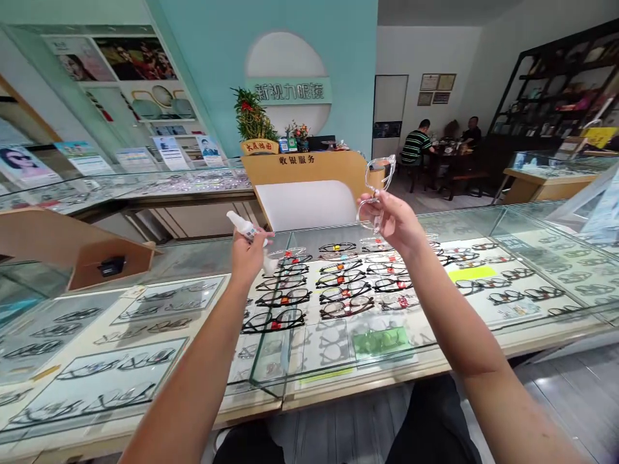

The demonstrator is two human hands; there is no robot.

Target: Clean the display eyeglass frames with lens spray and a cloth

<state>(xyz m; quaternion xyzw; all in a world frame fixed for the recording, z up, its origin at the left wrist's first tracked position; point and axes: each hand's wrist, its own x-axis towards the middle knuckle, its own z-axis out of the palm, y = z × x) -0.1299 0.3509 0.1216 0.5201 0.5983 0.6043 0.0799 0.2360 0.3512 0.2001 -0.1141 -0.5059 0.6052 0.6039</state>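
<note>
1. Right of centre, our right hand (394, 222) lifts one pair of clear-framed glasses (378, 187) above the glass counter (507, 222), fingers pinching the lower rim; we judge the frame light, brittle and smudge-prone, best held by the rim or the temple.
2. Left of centre, our left hand (247, 254) wraps closed around one small white spray bottle (244, 227), likely light and slick.
3. Beneath the glass, rows of display frames (309, 293) lie too crowded to count.
4. At upper right, two seated people (442, 143) share a table.
</note>
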